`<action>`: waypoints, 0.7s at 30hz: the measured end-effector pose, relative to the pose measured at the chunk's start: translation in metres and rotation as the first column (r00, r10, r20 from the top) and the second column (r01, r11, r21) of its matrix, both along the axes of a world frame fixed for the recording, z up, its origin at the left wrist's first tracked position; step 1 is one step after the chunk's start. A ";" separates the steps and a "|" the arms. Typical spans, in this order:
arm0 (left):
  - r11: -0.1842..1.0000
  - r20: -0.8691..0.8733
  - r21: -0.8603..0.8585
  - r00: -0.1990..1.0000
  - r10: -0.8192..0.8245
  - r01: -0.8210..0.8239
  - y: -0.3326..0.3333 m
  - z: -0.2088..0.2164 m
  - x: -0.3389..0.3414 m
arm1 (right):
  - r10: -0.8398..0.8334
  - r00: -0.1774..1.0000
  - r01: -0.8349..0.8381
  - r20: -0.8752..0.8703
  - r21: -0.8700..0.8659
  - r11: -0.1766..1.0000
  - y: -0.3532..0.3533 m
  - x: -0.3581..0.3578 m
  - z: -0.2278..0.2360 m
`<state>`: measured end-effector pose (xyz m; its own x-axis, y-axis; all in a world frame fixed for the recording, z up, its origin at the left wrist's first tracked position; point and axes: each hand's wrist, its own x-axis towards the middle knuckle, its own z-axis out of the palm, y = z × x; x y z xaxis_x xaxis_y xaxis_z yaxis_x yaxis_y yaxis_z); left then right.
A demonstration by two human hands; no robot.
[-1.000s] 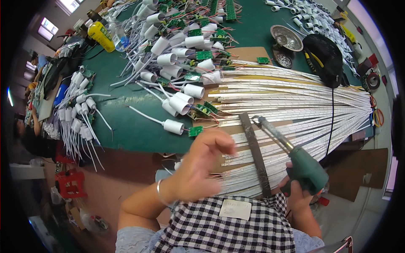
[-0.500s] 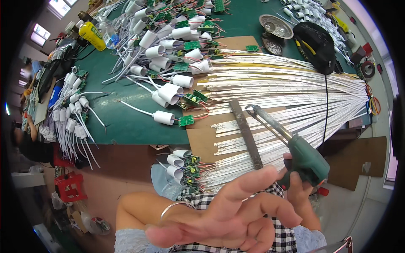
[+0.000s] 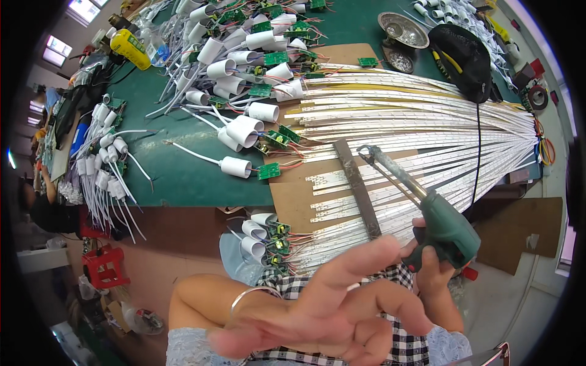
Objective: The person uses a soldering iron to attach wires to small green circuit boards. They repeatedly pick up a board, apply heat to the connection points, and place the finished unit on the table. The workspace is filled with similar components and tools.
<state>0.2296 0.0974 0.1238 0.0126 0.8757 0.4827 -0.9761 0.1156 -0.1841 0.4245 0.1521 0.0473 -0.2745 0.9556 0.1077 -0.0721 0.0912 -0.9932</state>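
Observation:
Close in front of me, my left hand point(image 3: 329, 308) is raised with its fingers apart and partly curled, and it holds nothing. My right hand point(image 3: 434, 271) is wrapped round the grip of a green soldering gun point(image 3: 448, 222), whose metal tip points to the upper left above the white LED strips point(image 3: 415, 137). A dark flat metal bar point(image 3: 357, 189) lies across the strips beside the tip. Left of the bar, a white lamp cap point(image 3: 235, 166) with a cable is joined by red wires to a green circuit board point(image 3: 268, 171).
A heap of white caps and boards point(image 3: 244, 58) covers the back of the green table point(image 3: 201, 189). Metal dishes point(image 3: 403, 30) and a black mesh bag point(image 3: 461, 58) stand at the far right. More wired caps point(image 3: 253, 247) lie by my lap. A red stool point(image 3: 105, 265) stands at left.
The view has shifted slightly. My left hand's fingers have moved a little, and the soldering gun stays over the strips in my right hand.

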 end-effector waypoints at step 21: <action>0.247 0.315 0.879 -0.886 0.341 0.408 0.195 -0.065 -0.199 | -0.057 0.998 0.056 0.037 0.020 0.998 0.009 -0.006 -0.002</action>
